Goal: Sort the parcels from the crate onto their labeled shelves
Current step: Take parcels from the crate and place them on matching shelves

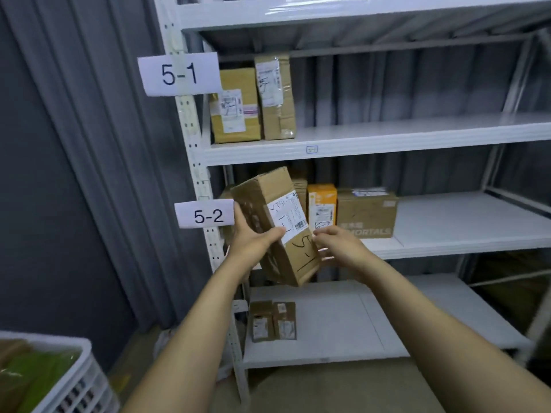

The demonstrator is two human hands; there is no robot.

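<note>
Left hand (252,241), right hand (338,244) hold parcel (278,217) inked 5-1 by 5-2 tag (205,215).

The single head-worn view faces forward and slightly down, close to the shelving rack (417,135).

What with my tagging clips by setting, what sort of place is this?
Probably a parcel storage room: white metal shelving signed 5-1 and 5-2, labelled cardboard parcels standing on it, a crate nearby.

A parcel storeroom: white metal shelving (387,135) (tagged 5-1, 5-2) holding labelled cartons (235,105).
</note>
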